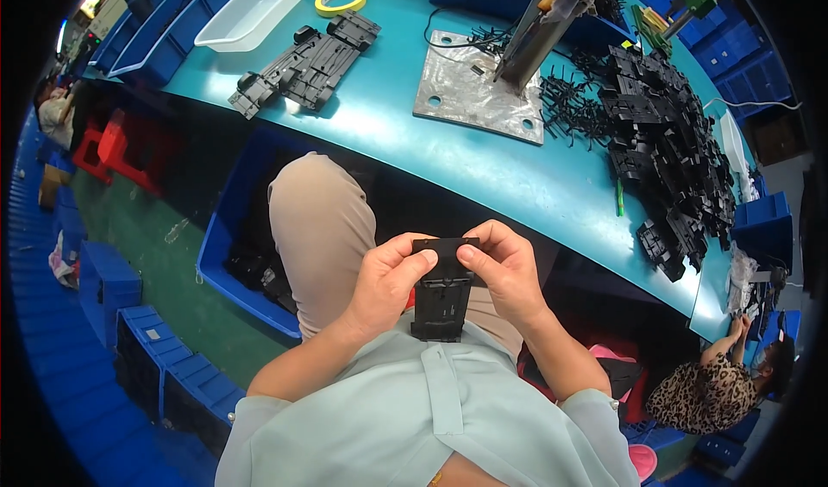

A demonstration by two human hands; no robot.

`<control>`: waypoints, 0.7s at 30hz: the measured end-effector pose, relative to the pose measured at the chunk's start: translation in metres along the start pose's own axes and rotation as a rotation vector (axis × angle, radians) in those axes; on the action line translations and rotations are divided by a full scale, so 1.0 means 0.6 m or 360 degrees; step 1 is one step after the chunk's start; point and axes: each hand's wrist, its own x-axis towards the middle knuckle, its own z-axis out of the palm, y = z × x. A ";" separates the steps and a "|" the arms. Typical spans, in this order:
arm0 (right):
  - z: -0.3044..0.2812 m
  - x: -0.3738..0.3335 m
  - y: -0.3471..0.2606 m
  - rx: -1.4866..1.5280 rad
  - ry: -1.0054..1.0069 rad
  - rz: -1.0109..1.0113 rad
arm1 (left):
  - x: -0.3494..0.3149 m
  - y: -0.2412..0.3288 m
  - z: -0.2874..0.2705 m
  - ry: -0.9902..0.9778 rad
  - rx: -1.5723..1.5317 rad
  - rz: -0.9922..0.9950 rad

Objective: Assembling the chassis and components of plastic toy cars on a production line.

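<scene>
Between my two hands, in front of my body, is a black plastic chassis-like part (442, 306). My left hand (388, 280) pinches its far left corner, thumb on top. At the opposite corner, my right hand (507, 267) grips the same end with thumb and fingers. The narrower near end of the part hangs toward my shirt. Similar black plastic parts (310, 64) lie side by side on the teal table, ahead and to the left. The undersides of my fingers are hidden.
A metal base plate with a post (483, 90) stands on the teal table (379, 133). To its right is a big heap of black parts (664, 133). A white tray (254, 12) and yellow tape roll (340, 0) lie far left. A blue bin (226, 228) sits beside my left leg; a co-worker (716, 392) is at right.
</scene>
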 end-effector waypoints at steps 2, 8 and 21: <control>0.005 -0.006 0.004 -0.0076 0.0046 -0.0049 | -0.003 0.004 0.002 -0.0004 0.0277 0.0108; 0.014 -0.003 0.023 -0.0937 0.0577 -0.0882 | -0.002 0.009 0.009 0.0110 0.0264 0.0169; 0.055 0.006 -0.003 -0.1877 0.0182 -0.1355 | 0.019 0.030 0.029 0.0265 0.0345 0.0563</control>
